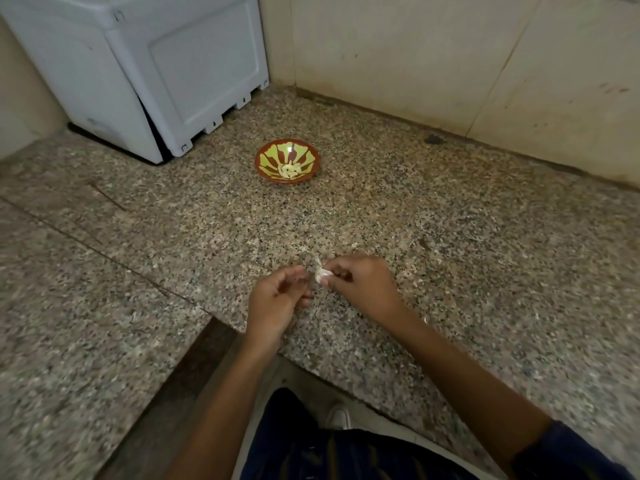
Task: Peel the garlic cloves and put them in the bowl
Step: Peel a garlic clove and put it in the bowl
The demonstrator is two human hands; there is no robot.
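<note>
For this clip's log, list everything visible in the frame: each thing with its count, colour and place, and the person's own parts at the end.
bowl: one, brown rim with yellow-green and brown stripes, on the counter, middle far.
peeled garlic cloves: a small pile, pale cream, in the bowl's bottom.
garlic clove: one, white, papery skin partly on, pinched in the right hand's fingers.
countertop: one, speckled granite, across the frame.
appliance: one, pale grey-blue, far left corner on the counter.
wall tiles: beige, stained, behind the counter.
shoe: one seen, white, below the counter edge.
left hand: one, fingers loosely curled, beside the clove; whether it pinches skin cannot be told.
right hand: one, holds the clove.
</note>
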